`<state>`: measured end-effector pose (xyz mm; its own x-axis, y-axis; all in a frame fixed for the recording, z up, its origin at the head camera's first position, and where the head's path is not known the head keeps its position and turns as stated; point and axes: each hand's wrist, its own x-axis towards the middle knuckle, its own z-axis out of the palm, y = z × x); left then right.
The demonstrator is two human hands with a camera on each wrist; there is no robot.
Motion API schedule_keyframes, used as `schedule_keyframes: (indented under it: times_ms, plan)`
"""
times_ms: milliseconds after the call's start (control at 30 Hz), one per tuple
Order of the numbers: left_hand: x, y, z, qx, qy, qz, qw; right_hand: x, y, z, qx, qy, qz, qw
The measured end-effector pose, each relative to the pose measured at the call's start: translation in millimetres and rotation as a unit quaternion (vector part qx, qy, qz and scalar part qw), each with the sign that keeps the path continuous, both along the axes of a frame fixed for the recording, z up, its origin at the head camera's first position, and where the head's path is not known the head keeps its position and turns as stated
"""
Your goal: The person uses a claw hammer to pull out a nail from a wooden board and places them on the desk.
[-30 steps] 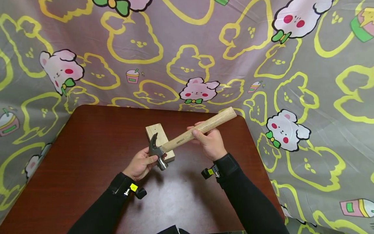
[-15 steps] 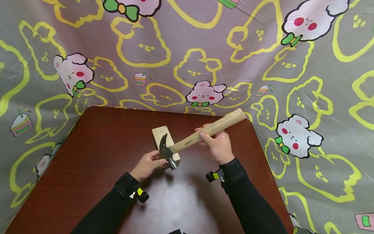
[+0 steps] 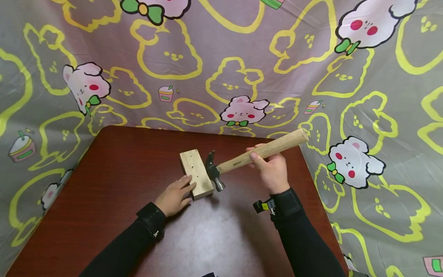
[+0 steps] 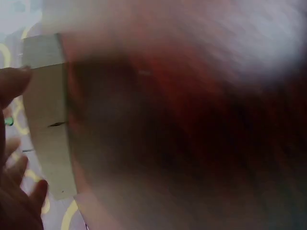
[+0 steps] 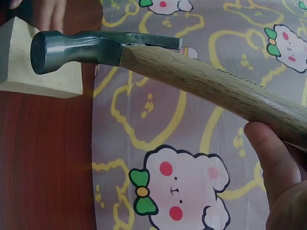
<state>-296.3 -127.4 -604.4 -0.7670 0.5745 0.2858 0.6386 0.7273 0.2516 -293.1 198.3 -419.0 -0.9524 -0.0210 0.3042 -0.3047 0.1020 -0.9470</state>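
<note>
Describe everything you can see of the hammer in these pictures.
The hammer has a dark, shiny head that looks like metal, with a curved claw at one end and a round striking face at the other. Its pale, wood-like handle bears small, unreadable lettering. The right hand grips the handle, whose free end juts out past it. In the head view, the head appears just right of the wooden block, claw pointing toward the table's far edge.
</note>
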Motion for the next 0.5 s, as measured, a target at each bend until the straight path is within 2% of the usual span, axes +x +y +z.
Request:
schedule_keyframes:
  times_ms: [100,200,367,500]
  plan:
    - [0.9,3,-3.5,-0.009,0.024,-0.021,0.9995,-0.8,2,-4.0,0.005,-0.004,-0.003,1.000]
    - [2.0,7,-3.4,-0.005,0.034,-0.021,0.9992,-2.0,3,-7.1,0.008,-0.004,-0.006,1.000]
    - [5.3,22,-1.9,-0.035,0.025,-0.019,0.9989,-3.4,3,-8.3,0.003,-0.008,-0.011,1.000]
    - [8.3,36,2.0,-0.042,0.017,-0.008,0.9989,-4.7,5,-7.7,0.003,-0.010,-0.019,1.000]
